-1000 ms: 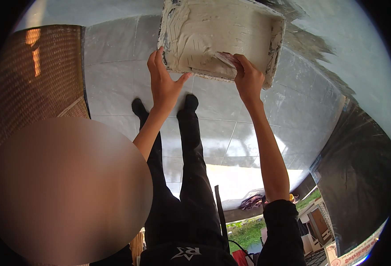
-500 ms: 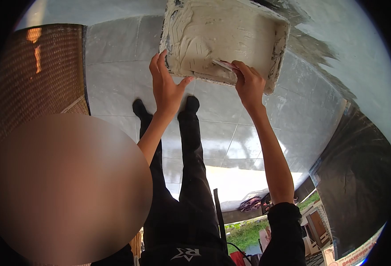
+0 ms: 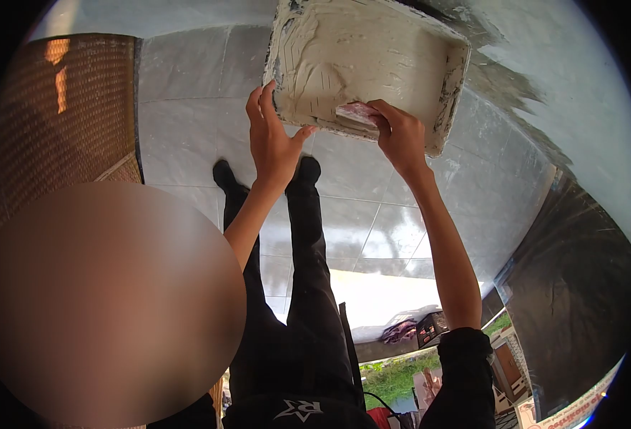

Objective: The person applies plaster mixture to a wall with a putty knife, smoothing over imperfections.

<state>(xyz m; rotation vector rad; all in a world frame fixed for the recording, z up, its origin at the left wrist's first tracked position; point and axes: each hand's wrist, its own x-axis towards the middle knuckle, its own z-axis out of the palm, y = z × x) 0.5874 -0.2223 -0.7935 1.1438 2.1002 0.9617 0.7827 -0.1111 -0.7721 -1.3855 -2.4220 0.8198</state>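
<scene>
A rectangular tray point(image 3: 455, 93) with crusted edges holds a layer of wet, cream-coloured paste point(image 3: 380, 53). Against the tray's near left corner rests my left hand point(image 3: 274, 143), fingers bent round the rim and thumb along the near edge. My right hand point(image 3: 401, 139) pinches a flat pinkish-white scraper point(image 3: 358, 111) over the paste, near the front edge of the tray. The scraper lies nearly flat; whether its blade touches the paste is hard to tell.
Grey floor tiles point(image 3: 179, 136) lie below, with my feet on them. A woven brown panel point(image 3: 79, 107) stands at left, a dark sheet point(image 3: 573, 286) at right. Beyond the tray is a partly coated grey wall point(image 3: 573, 79). A blurred round area covers the lower left.
The scraper has turned, so its pinkish face shows more, and moved slightly toward the tray's near edge. The tray and my left hand appear slightly farther right.
</scene>
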